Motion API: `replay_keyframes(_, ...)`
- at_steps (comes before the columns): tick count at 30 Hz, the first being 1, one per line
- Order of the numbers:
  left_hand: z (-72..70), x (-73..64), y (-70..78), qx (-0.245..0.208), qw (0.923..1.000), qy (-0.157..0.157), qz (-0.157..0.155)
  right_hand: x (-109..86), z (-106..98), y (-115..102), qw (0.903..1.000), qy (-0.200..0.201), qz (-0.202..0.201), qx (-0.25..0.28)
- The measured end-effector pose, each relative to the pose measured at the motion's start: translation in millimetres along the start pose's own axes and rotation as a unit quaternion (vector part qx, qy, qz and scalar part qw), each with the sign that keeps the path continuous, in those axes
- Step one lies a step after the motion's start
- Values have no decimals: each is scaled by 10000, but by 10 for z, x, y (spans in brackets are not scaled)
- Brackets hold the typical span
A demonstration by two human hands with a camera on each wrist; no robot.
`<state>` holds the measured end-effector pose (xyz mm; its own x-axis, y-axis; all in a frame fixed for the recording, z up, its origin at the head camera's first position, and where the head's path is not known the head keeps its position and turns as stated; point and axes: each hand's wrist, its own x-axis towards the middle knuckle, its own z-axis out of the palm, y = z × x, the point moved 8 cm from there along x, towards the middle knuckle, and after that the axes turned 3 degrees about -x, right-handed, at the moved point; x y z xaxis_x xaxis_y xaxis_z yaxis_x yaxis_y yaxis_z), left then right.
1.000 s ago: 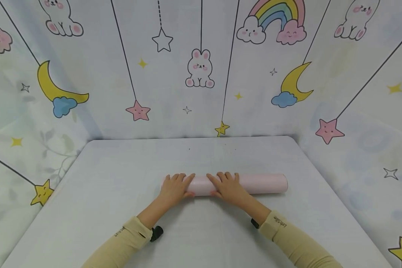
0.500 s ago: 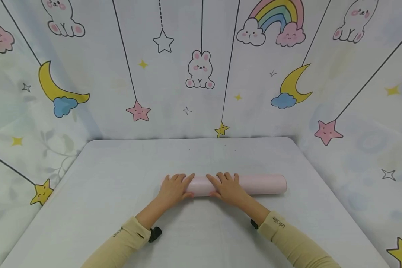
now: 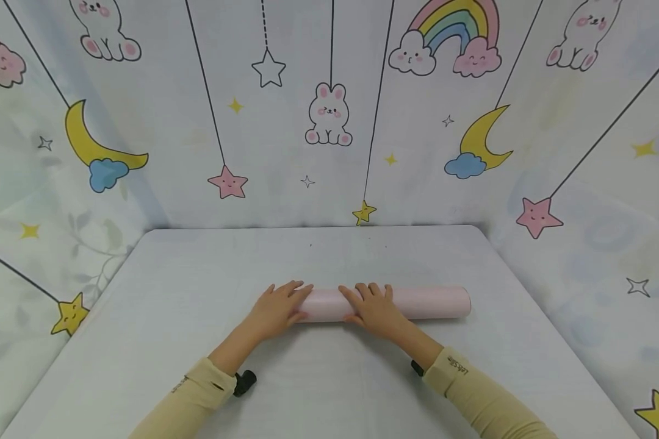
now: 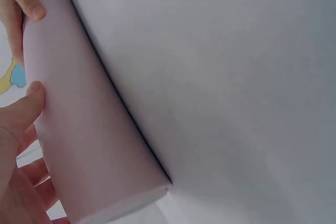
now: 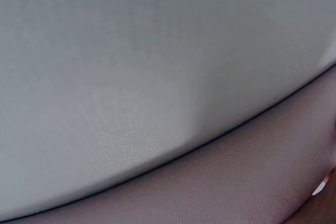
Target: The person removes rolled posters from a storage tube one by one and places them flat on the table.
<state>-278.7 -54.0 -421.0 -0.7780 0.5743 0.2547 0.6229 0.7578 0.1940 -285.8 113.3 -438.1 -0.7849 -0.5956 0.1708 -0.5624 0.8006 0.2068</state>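
Observation:
A long, smooth, pale pink roll (image 3: 431,303) lies crosswise on the white table. My left hand (image 3: 274,312) is over its left end, fingers spread loosely on the far side and thumb on the near side. Up close in the left wrist view, that thumb (image 4: 32,100) touches the pink surface, and the fingertips are partly hidden behind the roll. Around the middle of the roll, my right hand (image 3: 378,311) holds it, fingers over the top and thumb in front. The right wrist view shows mostly the finely creased pink surface (image 5: 220,182).
The white table (image 3: 219,256) has rounded far corners. Behind it and on both sides hangs a pale cloth (image 3: 285,134) printed with rabbits, stars, moons and a rainbow. Each wrist wears a small black camera (image 3: 245,383) below a beige sleeve (image 3: 189,396).
My left hand has shifted a little to the left along the roll, and its fingers look looser. The right hand and the roll stay in place.

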Motion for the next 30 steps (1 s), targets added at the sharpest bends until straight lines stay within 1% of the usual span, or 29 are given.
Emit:
replay_keyframes(3,-69,-50,-86,-171,9996,99,-223,-8,1,5,10000,-26,9,88)
replay_keyframes(5,-111,-94,-170,-344,9980,151,-499,-12,3,8,9999,-65,17,150)
replay_keyframes(8,-160,-174,-310,-610,9932,222,-966,-16,-4,7,9997,-27,8,228)
replay_keyframes(12,-186,-288,-479,-957,9819,301,-1605,-25,-12,5,9998,86,-8,169)
replay_keyframes(13,-185,-318,-517,-1080,9778,329,-1764,-27,-9,5,9999,99,-9,135)
replay_keyframes(15,-174,-386,-597,-1431,9658,397,-2124,-27,1,4,9999,90,-13,70)
replay_keyframes(16,-165,-420,-634,-1646,9586,447,-2280,-26,8,4,10000,81,-15,52)
replay_keyframes(17,-151,-455,-672,-1923,9490,502,-2446,-24,15,2,10000,79,-26,33)
replay_keyframes(19,-112,-523,-739,-2464,9281,585,-2731,-22,23,-2,10000,85,-45,8)
replay_keyframes(20,-86,-553,-767,-2732,9164,597,-2864,-22,24,-4,9999,99,-52,26)
replay_keyframes(23,23,-621,-814,-3642,8745,447,-3171,-20,31,-4,9999,103,-51,68)
replay_keyframes(27,163,-670,-804,-4685,8154,107,-3400,-22,29,-4,9999,102,-41,134)
replay_keyframes(28,185,-676,-798,-4847,8054,68,-3410,-24,25,-5,9998,106,-38,139)
replay_keyframes(30,216,-689,-799,-5066,7906,60,-3440,-28,17,-7,9998,120,-39,153)
